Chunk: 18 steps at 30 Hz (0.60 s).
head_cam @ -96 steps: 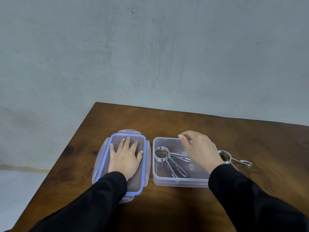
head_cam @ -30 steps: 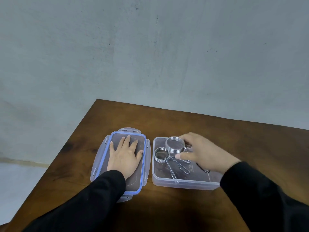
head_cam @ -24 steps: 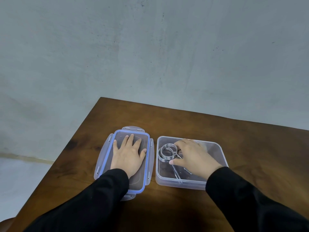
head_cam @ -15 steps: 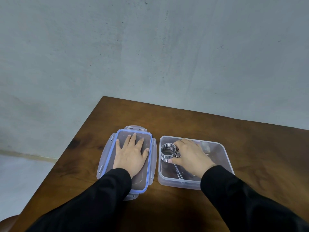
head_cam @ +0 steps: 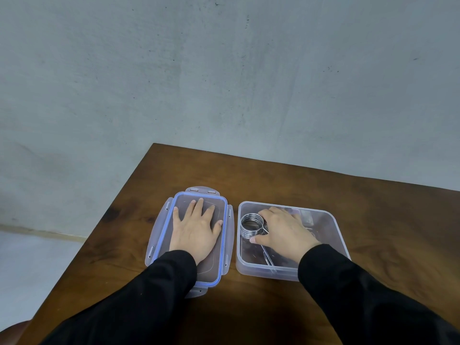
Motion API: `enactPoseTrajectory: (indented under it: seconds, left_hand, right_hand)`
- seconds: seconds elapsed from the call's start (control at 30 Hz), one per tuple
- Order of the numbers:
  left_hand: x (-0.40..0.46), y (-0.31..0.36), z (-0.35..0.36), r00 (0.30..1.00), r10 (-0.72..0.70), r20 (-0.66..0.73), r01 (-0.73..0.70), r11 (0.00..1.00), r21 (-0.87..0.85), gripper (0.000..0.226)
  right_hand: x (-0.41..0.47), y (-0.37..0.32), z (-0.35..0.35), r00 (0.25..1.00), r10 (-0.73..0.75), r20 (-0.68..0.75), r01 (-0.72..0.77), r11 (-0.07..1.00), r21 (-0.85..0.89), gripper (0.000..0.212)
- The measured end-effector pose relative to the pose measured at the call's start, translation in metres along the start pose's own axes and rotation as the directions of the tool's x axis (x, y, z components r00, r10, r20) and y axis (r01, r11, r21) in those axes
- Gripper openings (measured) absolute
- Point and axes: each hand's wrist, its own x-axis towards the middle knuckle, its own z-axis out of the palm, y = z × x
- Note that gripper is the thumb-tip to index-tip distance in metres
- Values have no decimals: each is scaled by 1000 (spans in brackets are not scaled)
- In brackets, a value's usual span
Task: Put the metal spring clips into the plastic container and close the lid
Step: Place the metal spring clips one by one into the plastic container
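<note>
1. Left hand (head_cam: 193, 234) lies flat, palm down, on the lid (head_cam: 225, 245); fingers (head_cam: 198, 207) spread wide and straight, holding nothing, just pressing on the clear panel.
2. Lid lies flat on the desk (head_cam: 273, 185), blue seal rim around the left fingers, latch flaps sticking out on all sides.
3. Right hand (head_cam: 286, 232) is inside the plastic container (head_cam: 333, 227), palm down, fingers curled around the coil of a metal spring clip (head_cam: 251, 224); thumb tip touches the near side of the coil, the other fingers reach over its far side.
4. Cannot tell how firm the grip is; the coil sits just left of the right fingertips and in contact with them.
5. Thin wire legs (head_cam: 267, 257) of a clip run out from under the right palm toward the near wall of the container.
6. More metal lies under and right of the right hand, too hidden to count.
7. Container sits open on the desk just right of the lid, close but apart.
8. Black sleeves (head_cam: 159, 290) cover both forearms.
9. Grey wall (head_cam: 224, 70) behind the desk.
</note>
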Motion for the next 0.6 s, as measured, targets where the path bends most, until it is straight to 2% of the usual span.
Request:
enactPoseTrajectory:
  seconds: [0.6]
  left_hand:
    - [-1,1,-1,1000,1,-5,-1,1000,-3,62]
  right_hand:
    - [-1,7,5,1000,20,-17,-20,999,35,70]
